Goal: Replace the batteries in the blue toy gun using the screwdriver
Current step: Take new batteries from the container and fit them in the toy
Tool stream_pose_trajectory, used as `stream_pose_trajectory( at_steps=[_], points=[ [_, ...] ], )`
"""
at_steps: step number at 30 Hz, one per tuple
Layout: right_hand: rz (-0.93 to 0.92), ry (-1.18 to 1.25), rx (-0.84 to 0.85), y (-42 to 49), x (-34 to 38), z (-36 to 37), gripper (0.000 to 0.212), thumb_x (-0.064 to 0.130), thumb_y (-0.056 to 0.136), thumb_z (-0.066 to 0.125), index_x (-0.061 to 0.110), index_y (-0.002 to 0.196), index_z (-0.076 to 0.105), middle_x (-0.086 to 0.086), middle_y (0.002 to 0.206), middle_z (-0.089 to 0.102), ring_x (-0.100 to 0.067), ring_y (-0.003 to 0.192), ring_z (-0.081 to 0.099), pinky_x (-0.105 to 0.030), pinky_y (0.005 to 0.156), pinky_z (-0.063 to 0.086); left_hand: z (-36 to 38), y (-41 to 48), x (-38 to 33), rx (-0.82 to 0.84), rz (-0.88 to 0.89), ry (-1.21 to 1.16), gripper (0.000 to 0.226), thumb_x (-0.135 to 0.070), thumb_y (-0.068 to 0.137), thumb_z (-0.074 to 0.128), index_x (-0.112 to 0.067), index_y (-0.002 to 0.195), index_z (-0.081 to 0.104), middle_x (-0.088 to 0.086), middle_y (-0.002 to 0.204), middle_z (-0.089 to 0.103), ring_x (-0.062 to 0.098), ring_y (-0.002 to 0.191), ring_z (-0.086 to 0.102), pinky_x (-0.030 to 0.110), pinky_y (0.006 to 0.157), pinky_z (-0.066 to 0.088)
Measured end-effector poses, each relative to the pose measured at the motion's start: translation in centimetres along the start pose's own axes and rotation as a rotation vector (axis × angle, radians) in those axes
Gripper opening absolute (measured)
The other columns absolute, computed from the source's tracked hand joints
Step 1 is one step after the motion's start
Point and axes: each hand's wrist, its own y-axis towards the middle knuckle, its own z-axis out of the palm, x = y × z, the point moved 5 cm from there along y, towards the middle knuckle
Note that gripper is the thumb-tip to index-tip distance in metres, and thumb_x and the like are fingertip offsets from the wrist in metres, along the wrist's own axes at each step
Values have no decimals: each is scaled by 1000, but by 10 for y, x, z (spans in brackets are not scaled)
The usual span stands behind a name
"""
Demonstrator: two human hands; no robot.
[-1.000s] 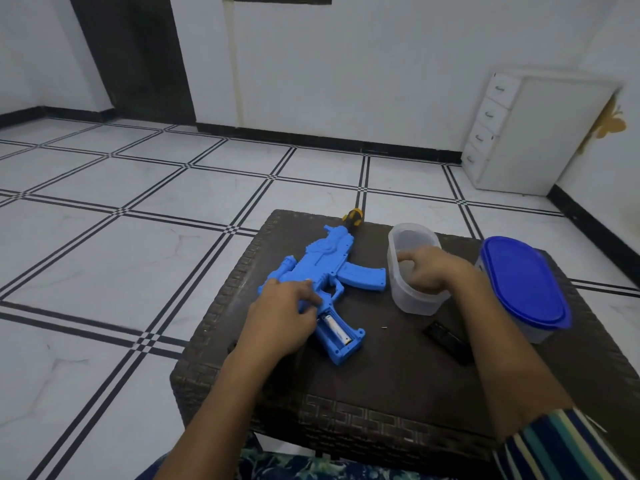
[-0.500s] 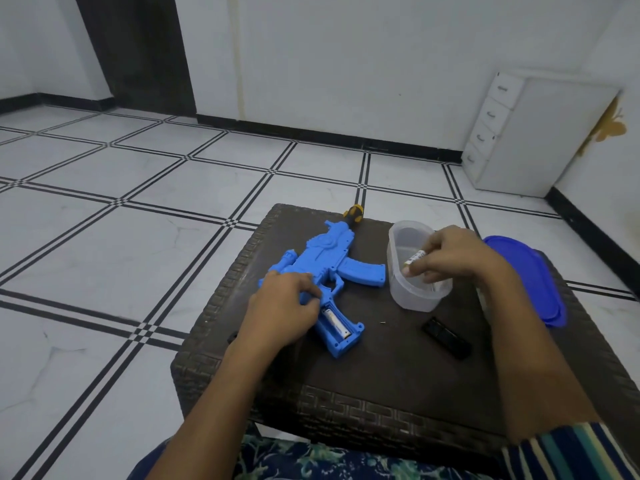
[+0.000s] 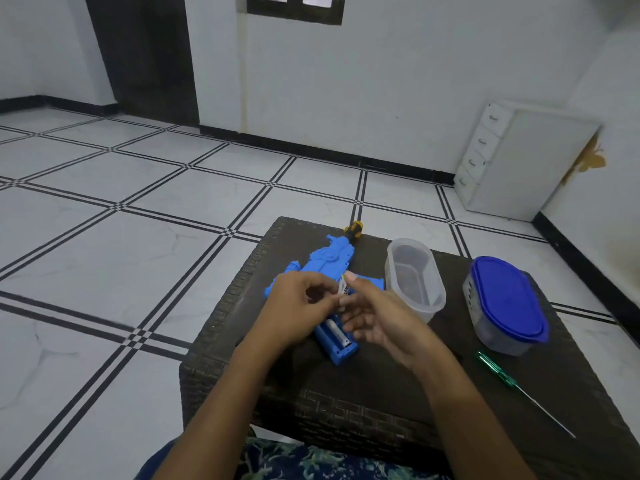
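The blue toy gun (image 3: 329, 258) lies on the dark wicker table (image 3: 381, 382), its grip towards me. The grip's battery bay is uncovered, with one battery (image 3: 337, 336) lying inside. Above the gun, a second white battery (image 3: 344, 289) is pinched between the fingertips of my left hand (image 3: 294, 306) and the thumb of my right hand (image 3: 374, 320). The other fingers of my right hand are loosely spread. A green-handled screwdriver (image 3: 495, 370) lies on the table to the right, away from both hands.
An open clear plastic tub (image 3: 431, 299) stands just right of the gun. A tub with a blue lid (image 3: 505, 299) stands farther right. A yellow-and-black tool handle (image 3: 355, 228) shows behind the gun's muzzle. White drawers (image 3: 519, 161) stand by the far wall.
My right hand took a battery out of the clear tub and carried it left over the gun. My left hand lifted off the gun to meet it. The view tilted up.
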Motion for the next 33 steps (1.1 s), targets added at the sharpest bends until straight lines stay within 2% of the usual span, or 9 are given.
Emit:
stream_pose_trajectory(
  at_steps=[2, 6, 12, 16, 19, 22, 25, 30, 33],
  points=[
    [-80, -22, -41, 1, 0, 2, 36, 37, 93, 61, 5, 81, 73, -6, 72, 67, -12, 62, 58, -21, 58, 51, 2, -1, 4, 71, -39, 27, 3, -21, 78, 75, -22, 77, 73, -7, 64, 67, 0, 58, 58, 12, 57, 43],
    [-244, -98, -119, 5, 1, 4, 16, 12, 93, 64, -1, 101, 66, -9, 70, 70, -19, 61, 63, -23, 57, 57, 2, -2, 9, 61, -84, 62, 8, -19, 79, 74, -20, 86, 76, -2, 70, 71, 5, 62, 64, 15, 58, 49],
    [-462, -399, -214, 9, 1, -2, 7, 10, 92, 63, 13, 96, 58, -8, 65, 68, -16, 56, 67, -30, 58, 59, -1, 2, 15, 76, -140, 105, 21, -10, 78, 66, -22, 92, 76, -8, 80, 73, 2, 66, 65, 13, 61, 49],
    [-491, -552, -176, 14, -4, 0, 9, 13, 90, 65, 17, 93, 58, -10, 68, 67, -17, 55, 62, -33, 54, 54, -4, 5, 28, 23, -189, 250, 37, -7, 76, 54, -23, 104, 71, -9, 102, 70, 5, 79, 61, 21, 76, 49],
    [-485, -549, -134, 16, -6, 2, 8, 12, 89, 66, 15, 90, 59, -7, 68, 66, -6, 53, 59, -23, 51, 49, -1, 6, 30, 27, -224, 283, 34, -4, 77, 53, -21, 99, 72, -6, 102, 71, 7, 80, 60, 20, 76, 45],
    [-487, -565, -91, 16, -7, 6, 8, 11, 87, 69, 13, 86, 61, -5, 71, 66, -8, 57, 63, -28, 58, 57, -1, 6, 31, 10, -243, 285, 33, -2, 78, 52, -19, 98, 73, -4, 101, 71, 6, 81, 59, 18, 76, 41],
    [-495, -646, -58, 12, -6, 11, 5, 10, 87, 68, 12, 86, 63, -3, 76, 68, -9, 60, 64, -21, 60, 55, 0, 6, 30, 11, -247, 292, 31, -3, 80, 53, -19, 97, 73, -4, 102, 70, 7, 82, 58, 18, 78, 41],
    [-421, -899, -30, 12, -5, 19, 8, 17, 91, 65, 17, 96, 70, 4, 89, 58, -5, 75, 55, -10, 61, 39, 1, 5, 31, 29, -247, 293, 34, 1, 79, 51, -19, 96, 72, -5, 103, 70, 7, 83, 60, 19, 81, 44],
    [-382, -1126, 11, 8, -2, 25, 30, 29, 91, 62, 23, 121, 66, 1, 104, 44, -14, 104, 44, -21, 79, 36, -1, 4, 33, 51, -245, 287, 39, 7, 77, 51, -17, 99, 72, -3, 104, 70, 7, 84, 60, 15, 77, 41]
  ],
)
